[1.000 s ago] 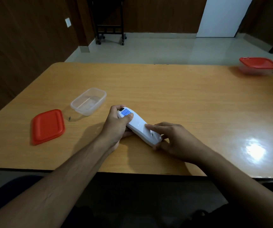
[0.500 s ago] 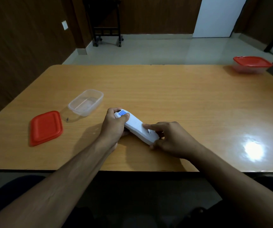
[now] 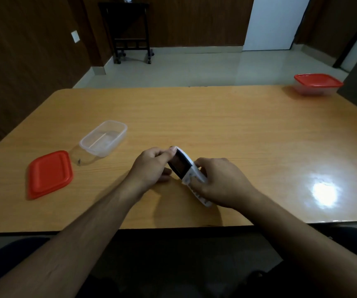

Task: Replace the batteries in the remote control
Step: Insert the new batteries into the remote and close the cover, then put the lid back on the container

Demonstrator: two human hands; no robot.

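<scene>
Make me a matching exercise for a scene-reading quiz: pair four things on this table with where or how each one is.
Things:
1. remote control
2. loose red lid
3. open clear container
4. lidded container

Places or states:
A. far right corner of the table
B. flat near the left edge
C. held in both hands
D. lidless, just beyond the loose lid

Pairs: 1-C, 2-B, 3-D, 4-A

Bare table [image 3: 227, 125] spreads across the frame's centre and right. At left, a clear tub [image 3: 103, 137] and a red lid [image 3: 49, 174] stand in the way; a lidded container [image 3: 318, 84] blocks the upper right corner.
</scene>
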